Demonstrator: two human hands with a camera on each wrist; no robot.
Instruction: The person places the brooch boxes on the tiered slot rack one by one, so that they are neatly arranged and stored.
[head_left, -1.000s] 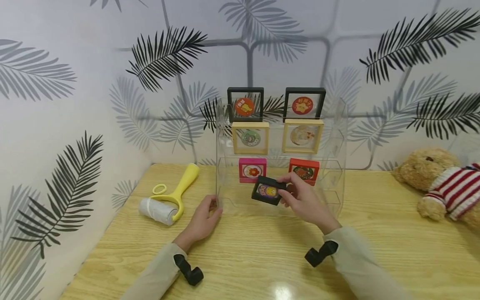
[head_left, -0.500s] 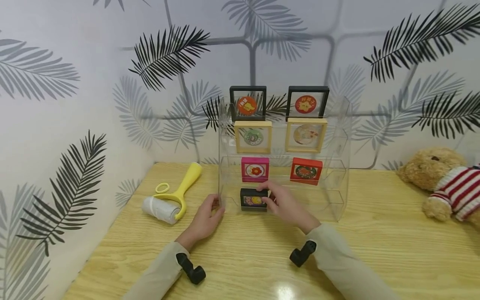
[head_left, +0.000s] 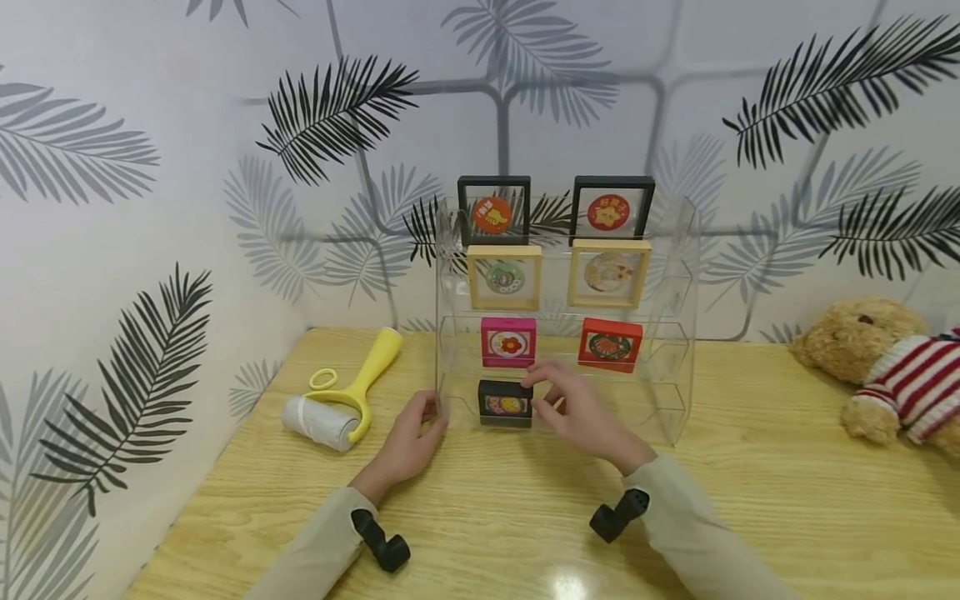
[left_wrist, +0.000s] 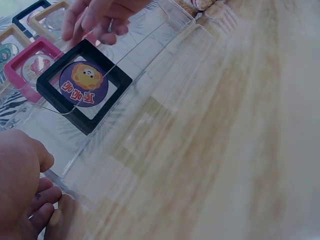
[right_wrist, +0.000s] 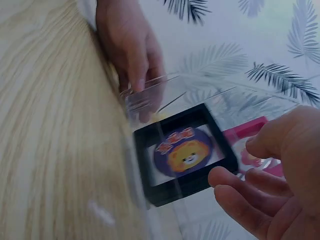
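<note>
A clear tiered display rack stands on the table against the wall. My left hand grips its lower left side edge, thumb at the front and fingers along the outside. In the bottom tier, at the left, a small black display frame leans upright behind the clear front lip. It holds a round purple badge with an orange bear-like face. My right hand hovers at the frame's right side, fingers loosely bent and thumb apart from them, fingertips close by its upper corner.
Higher tiers hold a pink frame, a red frame, cream frames and black frames. A yellow-handled lint roller and a yellow ring lie left. A teddy bear sits at the right.
The right hand has carried the black frame down and left into the rack's bottom tier, then let go and drawn slightly right. The left hand has stayed at the rack's side.
</note>
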